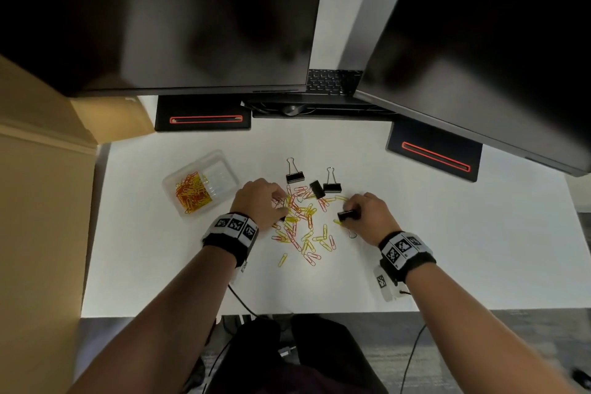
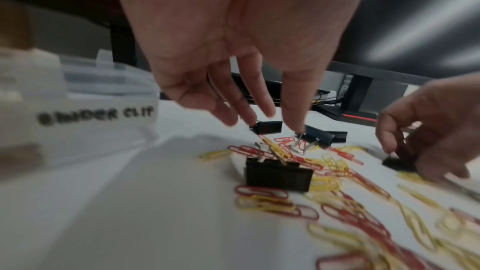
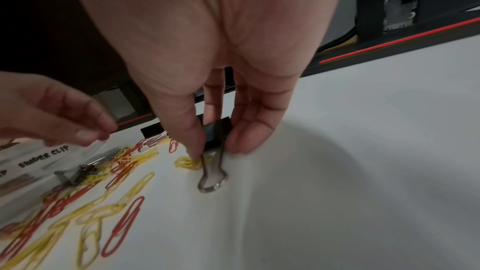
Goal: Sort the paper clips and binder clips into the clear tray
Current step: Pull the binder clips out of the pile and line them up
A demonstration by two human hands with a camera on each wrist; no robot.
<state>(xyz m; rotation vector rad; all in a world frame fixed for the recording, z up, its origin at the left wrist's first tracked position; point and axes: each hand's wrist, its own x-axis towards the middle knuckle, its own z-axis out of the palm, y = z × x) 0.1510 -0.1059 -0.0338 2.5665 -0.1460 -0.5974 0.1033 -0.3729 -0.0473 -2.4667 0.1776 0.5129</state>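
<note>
From above, my left hand hovers over loose paper clips on the desk; the tray sits left. Left wrist view: fingers spread, holding nothing. Right wrist view: my right hand pinches a binder clip.

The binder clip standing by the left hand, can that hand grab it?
Probably yes. The binder clip sits just below the left hand, whose fingers are spread and hold nothing. Only loose paper clips lie around it.
</note>
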